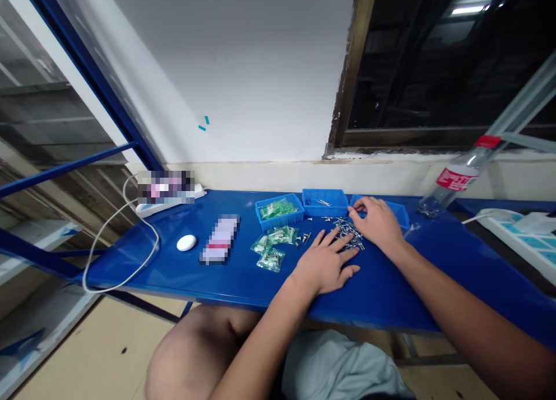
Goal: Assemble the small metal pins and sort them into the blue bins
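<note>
The person's left hand (324,262) lies palm-down on the glossy blue tabletop (434,287), its fingers (334,236) open and spread, with their tips just beside a loose heap of thin silver metal pins (350,233). The right hand (377,223) arches over the far side of the heap, its curved fingers open and gripping nothing visible. Pins this thin could roll easily, so light fingertip contact would suit them better than pressing down. Beyond the heap sits a shallow blue plastic bin (325,202) holding a few pins. To the heap's left are short silver metal pieces (306,237), small clear plastic bags of green-tinted parts (270,260), and a second blue plastic bin (278,221) filled with similar bags.
</note>
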The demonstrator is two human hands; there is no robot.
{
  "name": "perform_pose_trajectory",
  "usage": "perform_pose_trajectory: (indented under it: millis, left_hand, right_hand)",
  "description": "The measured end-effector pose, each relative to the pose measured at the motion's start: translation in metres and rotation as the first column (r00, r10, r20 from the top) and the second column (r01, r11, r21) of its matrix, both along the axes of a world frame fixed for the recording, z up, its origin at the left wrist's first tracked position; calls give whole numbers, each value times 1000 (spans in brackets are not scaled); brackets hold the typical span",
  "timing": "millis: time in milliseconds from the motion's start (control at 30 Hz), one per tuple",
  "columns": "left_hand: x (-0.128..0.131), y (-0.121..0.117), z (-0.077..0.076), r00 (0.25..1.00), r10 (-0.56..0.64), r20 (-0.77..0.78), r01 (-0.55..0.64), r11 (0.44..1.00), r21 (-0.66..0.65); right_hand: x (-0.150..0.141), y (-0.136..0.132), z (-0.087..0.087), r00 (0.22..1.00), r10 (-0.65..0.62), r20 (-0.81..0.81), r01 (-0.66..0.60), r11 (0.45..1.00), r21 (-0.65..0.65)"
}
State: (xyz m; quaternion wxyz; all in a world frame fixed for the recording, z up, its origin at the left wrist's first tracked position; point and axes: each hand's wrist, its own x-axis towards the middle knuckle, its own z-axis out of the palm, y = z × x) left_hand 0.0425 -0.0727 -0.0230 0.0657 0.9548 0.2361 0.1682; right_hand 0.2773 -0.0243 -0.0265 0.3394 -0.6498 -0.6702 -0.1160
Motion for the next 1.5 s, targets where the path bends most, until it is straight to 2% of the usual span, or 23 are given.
perform_pose_trajectory:
  millis: [167,333,500,633,867,1000,1100,1300,1500]
  left_hand:
    - [-5,10,1,997,77,9,-77,997,7]
    - [-17,21,9,986,165,13,-166,984,60]
    - [-30,30,11,957,290,29,-291,954,69]
    - [-32,32,11,942,328,67,-332,941,64]
    - [-30,31,14,898,400,183,-399,916,-44]
    - [-32,34,15,867,420,268,-400,908,-127]
    - [-33,36,14,861,415,295,-383,910,-160]
    - [-32,34,12,851,397,345,-347,917,-198]
    - [-31,30,15,795,415,443,-300,903,-307]
  right_hand:
    - [-2,0,-1,999,8,36,-8,1000,24]
    - [-11,-4,5,998,60,-9,-59,995,82]
    - [-28,-13,14,983,180,-46,-173,977,128]
    - [-44,-20,18,953,292,-79,-279,949,144]
    - [-63,-29,20,879,455,-139,-446,890,92]
    - [-69,-30,16,811,555,-187,-556,830,48]
    - [-71,-29,13,781,581,-229,-593,805,24]
    - [-69,-27,10,800,547,-246,-563,827,9]
    - [-72,-29,11,795,534,-287,-552,833,20]
